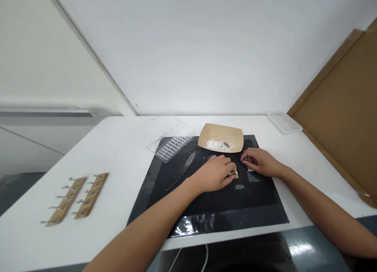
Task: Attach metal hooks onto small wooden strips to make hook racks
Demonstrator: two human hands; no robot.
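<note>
Okay, small wooden strip (236, 176) first: one, low in the left hand (216, 172), fingers curled around it, a bit of metal showing, rest hidden; it's over the black mat (218, 209). Right hand (262, 161) is apart from the left, fingertips bent down by a group of pale oval pieces (250, 170); can't tell if it pinches anything. Risks, my guess: the strip could twist or slip, since the grip looks low and only its end sticks out; the transparent tapered piece (239, 187) just beside the left hand could get knocked or lost, being small and see-through; the right wrist or fingers could scatter the pale ovals; a bump to the kraft paper tray (224, 129) behind the hands could spill its white sticks and scraps. Counts: one strip in hand, one loose tapered piece, pale ovals several but too small to count, one paper tray, sticks too tangled to count, one transparent slotted tray (165, 159), one dark curved strip (188, 161), one mat. Further out on the white worktop (118, 154): two wooden peg racks (65, 203) at left, five metal pegs on each, ten total; one shallow translucent container (284, 123) at far right; one cardboard panel (338, 107) beside it.
</note>
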